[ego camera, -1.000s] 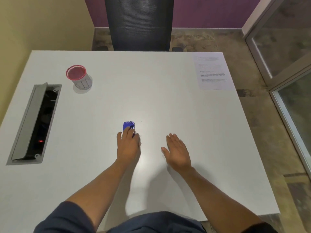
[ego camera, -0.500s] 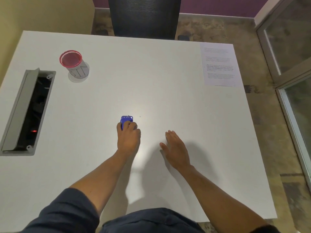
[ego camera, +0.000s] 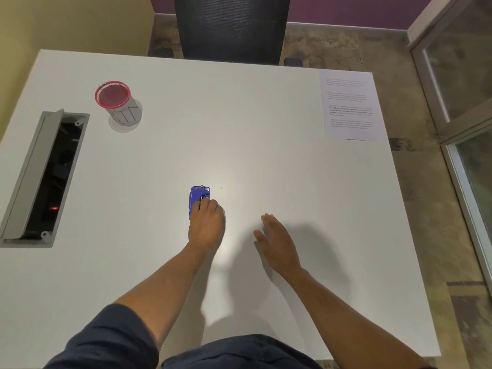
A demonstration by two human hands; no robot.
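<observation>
A small blue plastic object [ego camera: 198, 195] lies near the middle of the white table [ego camera: 239, 129]. My left hand [ego camera: 206, 225] covers its near end, with the fingers curled down round it. The far end of the blue object sticks out past the fingertips. My right hand [ego camera: 278, 241] hovers just above the table to the right, fingers straight and together, holding nothing; its shadow falls on the tabletop beside it.
A red-rimmed mesh cup [ego camera: 117, 102] stands at the back left. An open cable tray [ego camera: 45, 177] is set into the table's left side. A printed sheet [ego camera: 348, 105] lies at the back right corner. A black chair [ego camera: 231, 27] stands behind the table.
My left hand's fingers have curled down over the blue object. My right hand has lifted slightly off the table and tilted.
</observation>
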